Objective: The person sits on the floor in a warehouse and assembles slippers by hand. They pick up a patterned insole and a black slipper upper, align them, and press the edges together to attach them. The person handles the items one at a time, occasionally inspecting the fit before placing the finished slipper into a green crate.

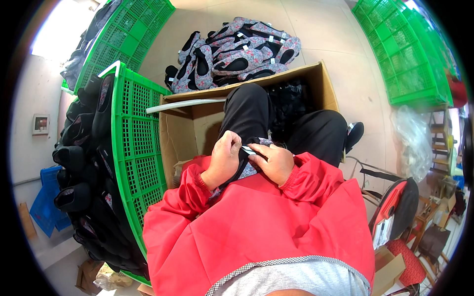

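In my lap lies a grey floral-print and black cloth shoe upper (248,170), mostly covered by my hands and red sleeves. My left hand (224,157) is closed in a pinch at its upper edge. From the other side my right hand (274,161) grips it, thumb pointing inward. A small white strip (249,150), perhaps a label, shows between the thumbs of both hands. The fingertips are partly hidden, so the exact grip on the strip cannot be made out.
An open cardboard box (178,133) stands around my legs, with dark pieces (291,101) inside and a pale tube (185,104) over its edge. Beyond is a pile of floral shoe uppers (237,52). Black shoes (74,155) fill a green crate (140,148) at left; another green crate (402,54) stands right.
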The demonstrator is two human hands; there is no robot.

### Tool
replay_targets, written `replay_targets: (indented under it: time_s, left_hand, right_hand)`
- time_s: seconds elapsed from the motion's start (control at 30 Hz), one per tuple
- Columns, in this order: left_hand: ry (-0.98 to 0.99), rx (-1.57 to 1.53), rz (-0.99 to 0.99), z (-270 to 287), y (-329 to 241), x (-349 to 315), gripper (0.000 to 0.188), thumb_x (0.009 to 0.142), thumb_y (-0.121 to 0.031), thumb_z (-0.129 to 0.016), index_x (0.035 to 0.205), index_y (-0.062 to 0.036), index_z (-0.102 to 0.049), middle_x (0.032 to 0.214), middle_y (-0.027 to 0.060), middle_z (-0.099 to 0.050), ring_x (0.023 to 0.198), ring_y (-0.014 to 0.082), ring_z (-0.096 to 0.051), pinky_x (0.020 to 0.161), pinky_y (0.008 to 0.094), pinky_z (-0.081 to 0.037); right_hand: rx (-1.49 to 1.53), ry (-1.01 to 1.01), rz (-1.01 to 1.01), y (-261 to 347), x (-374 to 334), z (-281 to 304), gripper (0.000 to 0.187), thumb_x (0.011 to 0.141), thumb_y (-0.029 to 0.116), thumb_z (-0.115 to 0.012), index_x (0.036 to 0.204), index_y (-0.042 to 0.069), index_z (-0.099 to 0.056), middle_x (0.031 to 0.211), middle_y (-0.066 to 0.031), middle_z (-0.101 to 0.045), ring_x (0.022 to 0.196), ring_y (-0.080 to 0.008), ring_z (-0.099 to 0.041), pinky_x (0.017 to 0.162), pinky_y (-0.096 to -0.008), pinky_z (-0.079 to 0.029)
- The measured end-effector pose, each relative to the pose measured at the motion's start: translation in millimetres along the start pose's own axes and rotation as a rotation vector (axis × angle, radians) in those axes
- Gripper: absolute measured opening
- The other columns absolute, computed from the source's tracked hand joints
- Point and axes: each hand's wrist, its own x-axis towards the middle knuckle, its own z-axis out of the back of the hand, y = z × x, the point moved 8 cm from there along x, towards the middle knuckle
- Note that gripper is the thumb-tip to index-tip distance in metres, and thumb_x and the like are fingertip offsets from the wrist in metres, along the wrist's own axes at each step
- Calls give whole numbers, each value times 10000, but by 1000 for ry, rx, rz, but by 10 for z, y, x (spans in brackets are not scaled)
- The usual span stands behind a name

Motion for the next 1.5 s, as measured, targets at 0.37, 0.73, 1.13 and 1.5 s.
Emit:
replay_targets:
  time_s: [0.37,0.73,1.13,1.5]
  left_hand:
    - [-12,76,-45,-44,-39,-1,119,841,67,-585,875,-8,-500,807,171,-572,784,364,-587,705,399,-475]
    - [-193,-65,102,145,72,6,88,911,14,-602,971,-27,-552,803,85,-600,720,193,-601,672,311,-493]
    - [33,124,-266,133,-696,86,145,828,100,-576,871,-6,-665,852,120,-630,779,275,-634,702,337,-505]
    - [129,262,-494,-200,-822,-112,220,718,21,-736,900,-26,-623,861,107,-583,811,301,-579,741,394,-470]
  right_hand:
    - [-28,55,-66,35,16,28,279,881,300,-679,1111,147,-717,858,-161,-698,737,-339,-672,633,-399,-524]
    - [551,-84,-36,-149,-160,164,367,810,171,-785,1145,72,-671,1018,-100,-702,790,-158,-662,713,-259,-510]
    - [353,-97,-182,-368,104,176,303,849,99,-699,1129,13,-620,974,-58,-662,854,-101,-613,783,-234,-482]
    - [587,107,-284,-578,162,0,285,821,69,-644,1102,25,-632,1016,-97,-682,935,-187,-651,859,-303,-500]
